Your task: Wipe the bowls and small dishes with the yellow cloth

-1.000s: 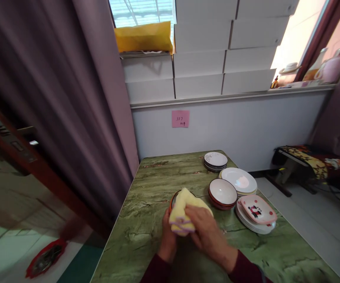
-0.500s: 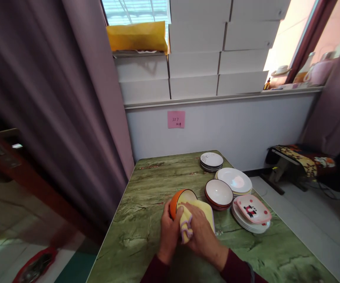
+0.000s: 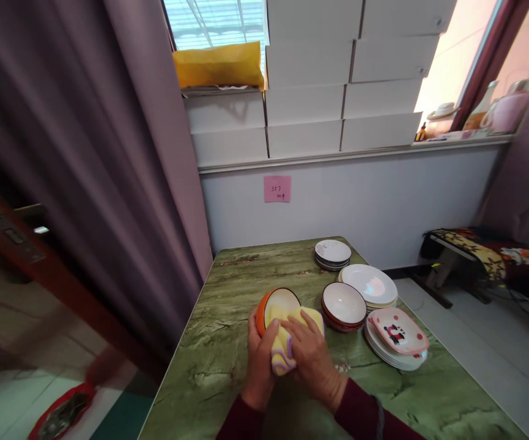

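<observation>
An orange bowl (image 3: 261,315) with a pale inside and dark rim is tilted above the table, its mouth facing up and right. My left hand (image 3: 260,357) grips it from the left, thumb near the rim. A yellow cloth (image 3: 282,357) with purple edging lies over the bowl's near right side and hangs below it. My right hand (image 3: 307,348) is closed on the cloth, pressing it against the bowl's rim; part of the fingers shows on top. Just right of the hands stands a stack of bowls (image 3: 344,302) with white insides and dark rims.
The green marbled table (image 3: 218,342) holds small patterned plates (image 3: 332,251) at the back, white plates (image 3: 369,283) at right, and a pink cartoon dish (image 3: 402,332) on more plates. A purple curtain (image 3: 154,122) hangs left. White boxes (image 3: 310,101) line the sill.
My right hand has shifted its fingers on the cloth, which now bunches closer to the bowl. The bowl has moved slightly left, showing more of its inside. The view has shifted a little.
</observation>
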Available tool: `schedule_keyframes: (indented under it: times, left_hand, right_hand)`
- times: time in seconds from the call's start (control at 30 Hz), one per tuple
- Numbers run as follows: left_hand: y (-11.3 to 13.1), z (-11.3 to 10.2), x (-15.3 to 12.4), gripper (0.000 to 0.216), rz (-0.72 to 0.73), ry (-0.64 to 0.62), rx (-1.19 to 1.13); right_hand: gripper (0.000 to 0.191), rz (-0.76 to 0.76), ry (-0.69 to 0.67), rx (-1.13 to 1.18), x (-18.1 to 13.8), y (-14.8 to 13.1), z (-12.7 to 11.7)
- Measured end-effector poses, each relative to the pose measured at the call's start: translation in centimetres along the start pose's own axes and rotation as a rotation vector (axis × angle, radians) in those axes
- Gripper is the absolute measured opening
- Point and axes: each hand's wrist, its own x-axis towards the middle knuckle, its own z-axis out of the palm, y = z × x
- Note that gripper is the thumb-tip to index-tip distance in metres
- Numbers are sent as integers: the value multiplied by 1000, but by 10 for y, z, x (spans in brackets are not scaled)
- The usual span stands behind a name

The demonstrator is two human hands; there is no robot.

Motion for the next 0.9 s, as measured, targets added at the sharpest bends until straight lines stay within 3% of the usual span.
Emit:
schedule_keyframes:
  times: [0.07,0.17,0.3,0.4,0.47,0.6,0.7,0.9]
  left_hand:
    - [5,3,-1,63,40,16,-19]
    - [20,2,3,61,94,2,131]
    - [39,-2,11,58,86,-42,327]
    - [41,-2,11,60,46,-32,301]
    - [35,1,6,61,40,6,231]
    - [19,10,-4,61,13,12,27]
    - [17,8,-2,60,21,-8,43]
    - [36,-13,20,56,109,-74,440]
  right_hand:
    - [45,84,49,30,4,-13,5]
    - [44,127,58,34,5,-15,9]
    - [23,-73,50,-54,3,13,3]
    - [21,-215,50,-166,5,31,-4]
    - [23,-226,78,-176,7,30,-5]
    - [23,-47,158,-73,8,1,5]
    - [30,77,151,-17,4,-11,12]
    - [23,-259,32,-113,-1,26,5]
